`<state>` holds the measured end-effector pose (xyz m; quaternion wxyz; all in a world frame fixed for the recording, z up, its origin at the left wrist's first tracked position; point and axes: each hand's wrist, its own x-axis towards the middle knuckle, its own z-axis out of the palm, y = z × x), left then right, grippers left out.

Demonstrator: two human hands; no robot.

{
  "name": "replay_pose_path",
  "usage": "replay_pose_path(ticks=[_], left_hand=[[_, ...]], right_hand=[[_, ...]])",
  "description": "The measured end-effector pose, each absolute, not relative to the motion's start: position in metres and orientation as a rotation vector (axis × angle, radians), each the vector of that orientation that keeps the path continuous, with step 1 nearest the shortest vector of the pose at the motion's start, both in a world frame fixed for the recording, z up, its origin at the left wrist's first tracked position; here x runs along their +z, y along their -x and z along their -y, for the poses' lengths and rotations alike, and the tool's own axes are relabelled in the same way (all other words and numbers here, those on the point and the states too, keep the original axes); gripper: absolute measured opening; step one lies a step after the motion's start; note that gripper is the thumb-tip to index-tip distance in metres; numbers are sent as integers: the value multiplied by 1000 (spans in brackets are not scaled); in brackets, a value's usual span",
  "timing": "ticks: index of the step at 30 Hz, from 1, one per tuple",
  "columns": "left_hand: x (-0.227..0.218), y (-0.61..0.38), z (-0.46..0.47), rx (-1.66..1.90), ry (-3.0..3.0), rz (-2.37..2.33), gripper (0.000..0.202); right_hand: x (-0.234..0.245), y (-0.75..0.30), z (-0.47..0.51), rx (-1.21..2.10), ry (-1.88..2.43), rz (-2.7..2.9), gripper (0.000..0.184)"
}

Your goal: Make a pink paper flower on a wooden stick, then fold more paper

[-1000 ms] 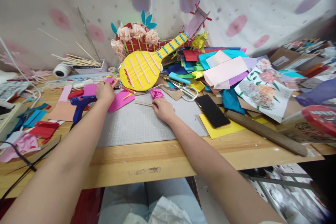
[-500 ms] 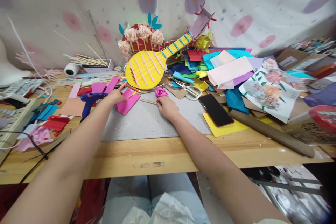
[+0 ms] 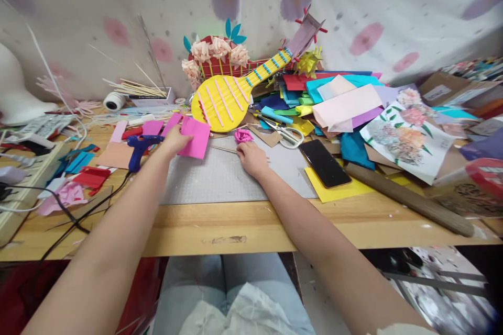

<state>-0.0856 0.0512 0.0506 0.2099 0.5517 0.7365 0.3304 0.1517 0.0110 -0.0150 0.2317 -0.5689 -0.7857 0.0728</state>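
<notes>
the left hand (image 3: 175,141) pinches a pink paper sheet (image 3: 196,137) over the grey cutting mat's (image 3: 220,178) far corner. the right hand (image 3: 251,157) rests, fingers curled, on a thin wooden stick (image 3: 223,149) beside a pink paper rose (image 3: 243,135); its grip i cannot tell.

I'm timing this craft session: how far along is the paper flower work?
Done, it seems: one rolled pink paper rose lies at the grey cutting mat's edge. In hand: the left hand holds a pink paper sheet; the right hand rests by a wooden skewer. Left, probably: the sheet looks uncut, the skewer bare, the blue glue gun set aside.
</notes>
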Motion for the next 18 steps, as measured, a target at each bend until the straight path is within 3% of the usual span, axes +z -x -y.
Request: replay_pose_path(ticks=[3, 6, 9, 12, 15, 18], left_hand=[[24, 77, -48, 673, -1672, -2328, 45], [17, 74, -39, 792, -1826, -2422, 59], [9, 68, -26, 948, -2028, -2367, 58], [-6, 48, -5, 764, -2221, -2118, 49], [-12, 8, 31, 434, -2278, -1929, 58], [-4, -37, 69, 283, -2474, -1052, 59]], right_hand=[[-19, -151, -13, 123, 1565, 2152, 18], [-25, -150, -15, 59, 1565, 2137, 19], [-28, -149, -17, 44, 1552, 2120, 21], [-26, -152, -16, 85, 1506, 2038, 22], [-14, -162, -14, 90, 1443, 1901, 23], [7, -179, -12, 7, 1357, 1864, 22]])
